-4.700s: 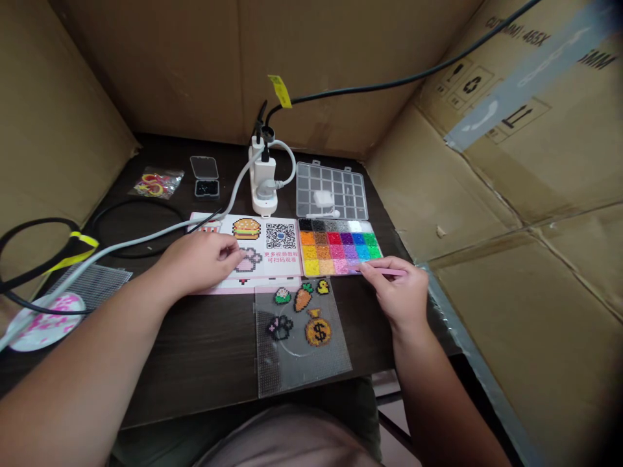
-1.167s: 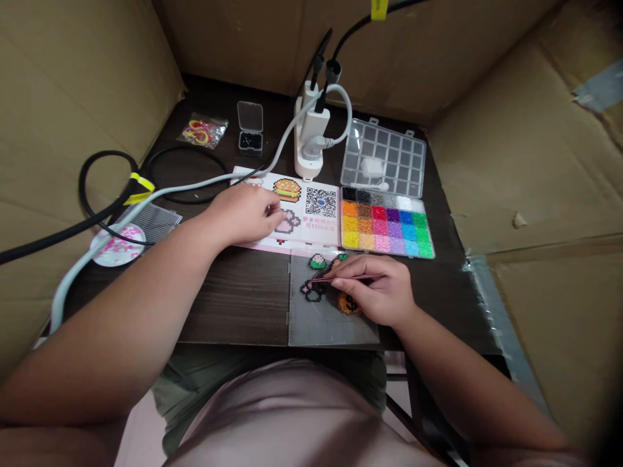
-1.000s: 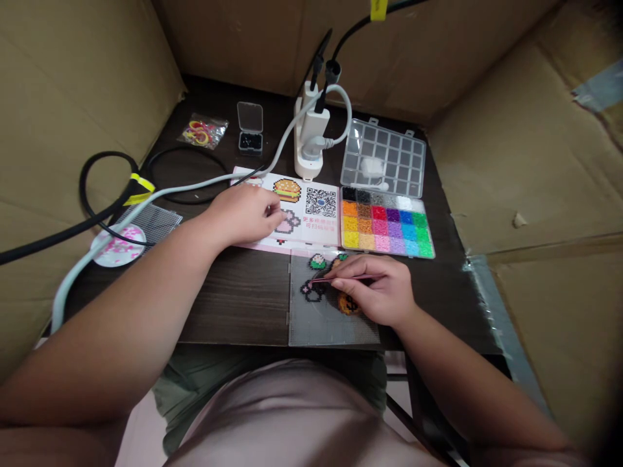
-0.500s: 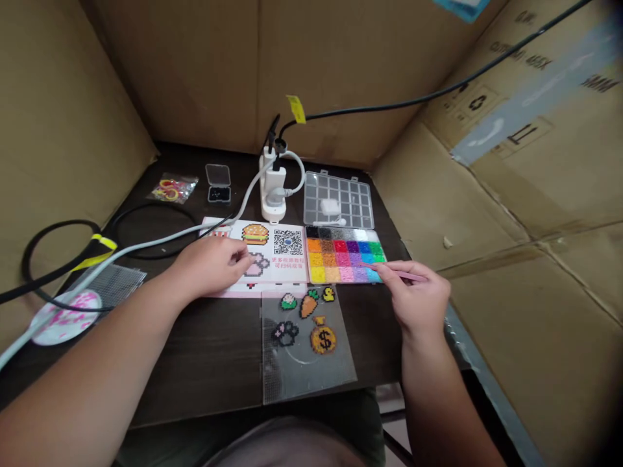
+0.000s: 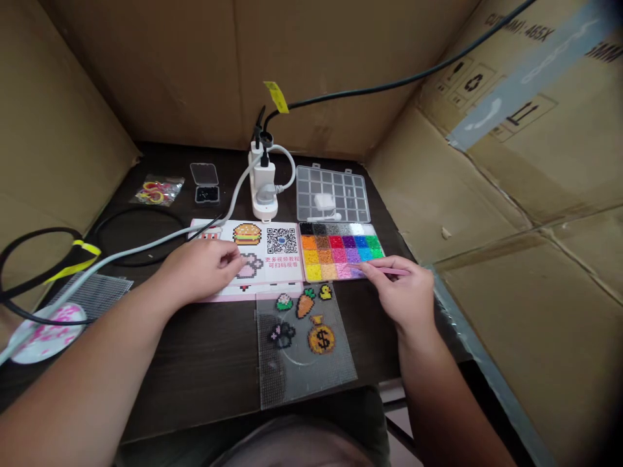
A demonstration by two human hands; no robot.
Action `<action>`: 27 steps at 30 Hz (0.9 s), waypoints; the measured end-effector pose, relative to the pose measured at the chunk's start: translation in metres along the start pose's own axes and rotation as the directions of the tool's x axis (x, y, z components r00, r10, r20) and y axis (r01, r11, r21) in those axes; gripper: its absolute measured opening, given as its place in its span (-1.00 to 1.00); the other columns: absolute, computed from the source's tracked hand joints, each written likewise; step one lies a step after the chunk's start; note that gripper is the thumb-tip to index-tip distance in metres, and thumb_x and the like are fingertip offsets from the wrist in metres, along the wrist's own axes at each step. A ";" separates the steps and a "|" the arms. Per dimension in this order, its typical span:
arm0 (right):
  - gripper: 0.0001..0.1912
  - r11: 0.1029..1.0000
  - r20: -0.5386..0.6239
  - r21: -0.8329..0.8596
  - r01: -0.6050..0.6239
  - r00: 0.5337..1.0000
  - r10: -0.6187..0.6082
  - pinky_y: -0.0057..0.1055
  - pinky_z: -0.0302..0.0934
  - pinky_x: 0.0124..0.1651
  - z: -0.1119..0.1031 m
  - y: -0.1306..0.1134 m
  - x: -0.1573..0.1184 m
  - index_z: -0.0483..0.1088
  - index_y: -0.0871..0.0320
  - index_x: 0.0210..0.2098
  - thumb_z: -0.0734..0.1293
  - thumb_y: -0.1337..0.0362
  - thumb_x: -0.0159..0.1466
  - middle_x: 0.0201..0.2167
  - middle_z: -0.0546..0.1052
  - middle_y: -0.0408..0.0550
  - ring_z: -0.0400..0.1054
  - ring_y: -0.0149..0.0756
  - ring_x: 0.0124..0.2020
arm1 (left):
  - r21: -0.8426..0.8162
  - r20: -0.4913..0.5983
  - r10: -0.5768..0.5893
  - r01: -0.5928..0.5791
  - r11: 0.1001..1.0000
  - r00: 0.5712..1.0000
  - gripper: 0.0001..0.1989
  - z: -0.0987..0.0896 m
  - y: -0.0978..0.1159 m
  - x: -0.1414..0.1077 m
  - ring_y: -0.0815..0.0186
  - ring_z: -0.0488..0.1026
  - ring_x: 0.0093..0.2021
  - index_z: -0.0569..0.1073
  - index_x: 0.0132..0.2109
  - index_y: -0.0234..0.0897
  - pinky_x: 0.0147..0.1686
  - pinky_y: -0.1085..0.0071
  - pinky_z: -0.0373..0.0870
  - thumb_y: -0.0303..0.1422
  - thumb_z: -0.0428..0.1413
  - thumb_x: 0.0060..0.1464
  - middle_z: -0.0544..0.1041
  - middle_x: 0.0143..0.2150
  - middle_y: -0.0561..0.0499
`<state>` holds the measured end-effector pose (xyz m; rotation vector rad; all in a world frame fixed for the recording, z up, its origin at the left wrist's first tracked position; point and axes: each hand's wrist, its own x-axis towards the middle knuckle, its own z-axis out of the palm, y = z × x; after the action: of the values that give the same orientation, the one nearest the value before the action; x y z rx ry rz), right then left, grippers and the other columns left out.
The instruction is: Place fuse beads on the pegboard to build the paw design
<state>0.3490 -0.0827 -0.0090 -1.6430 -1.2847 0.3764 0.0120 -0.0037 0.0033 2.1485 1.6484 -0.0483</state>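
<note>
Pink tweezers (image 5: 389,270) are pinched in my right hand (image 5: 406,292), their tip over the pink and lilac compartments of the bead box (image 5: 335,253), which is sorted by colour. My left hand (image 5: 209,269) rests on the printed pattern sheet (image 5: 283,275), fingers curled beside the paw picture; whether anything is between them is hidden. In front lies a clear pegboard (image 5: 311,383) bearing bead figures: a carrot (image 5: 305,303), a yellow duck (image 5: 326,293), a money bag (image 5: 321,337), a green-and-white piece (image 5: 284,301) and a black paw outline (image 5: 283,335) with a few pink beads.
Behind the bead box lies its open clear lid (image 5: 333,194). A power strip (image 5: 264,188) stands at the back with cables running left. A small box of black pieces (image 5: 207,193), a bag of rings (image 5: 158,191) and a white-and-pink dish (image 5: 48,334) are at left. Cardboard walls surround the table.
My right hand has moved the tweezers' tip slightly left across the bead box, toward the pink compartment. My left hand stays on the sheet. The whole view has shifted a little.
</note>
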 end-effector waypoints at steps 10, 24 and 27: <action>-0.79 1.000 -0.002 0.015 -0.017 1.000 0.018 -0.29 0.52 -0.41 0.000 -0.003 0.000 0.63 0.15 -0.49 0.59 0.14 0.06 -0.53 0.66 0.02 0.60 -0.14 -0.49 | 0.000 -0.006 -0.015 0.015 1.000 1.000 -0.66 0.001 -0.001 0.000 0.14 0.46 -0.34 0.54 -0.33 -0.14 -0.34 0.25 0.21 -0.04 0.04 0.20 0.59 -0.38 -0.05; -0.78 0.998 0.000 0.030 -0.059 0.998 0.059 -0.33 0.49 -0.41 0.002 0.000 0.000 0.65 0.16 -0.48 0.62 0.15 0.03 -0.52 0.67 0.03 0.59 -0.18 -0.48 | 0.017 0.016 -0.013 0.013 1.000 1.000 -0.65 -0.001 0.001 0.000 0.14 0.45 -0.32 0.50 -0.34 -0.13 -0.31 0.25 0.23 -0.04 0.00 0.22 0.58 -0.36 -0.04; -0.79 0.997 -0.013 0.033 -0.073 0.997 0.073 -0.34 0.48 -0.42 0.002 -0.001 0.000 0.65 0.16 -0.49 0.62 0.15 0.01 -0.52 0.67 0.03 0.59 -0.19 -0.49 | 0.015 0.011 -0.006 0.006 1.000 1.000 -0.65 0.000 0.000 0.000 0.14 0.46 -0.31 0.50 -0.34 -0.13 -0.30 0.25 0.23 -0.04 0.00 0.22 0.59 -0.35 -0.04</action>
<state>0.3467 -0.0817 -0.0091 -1.6658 -1.2048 0.4270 0.0120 -0.0038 0.0033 2.1508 1.6537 -0.0740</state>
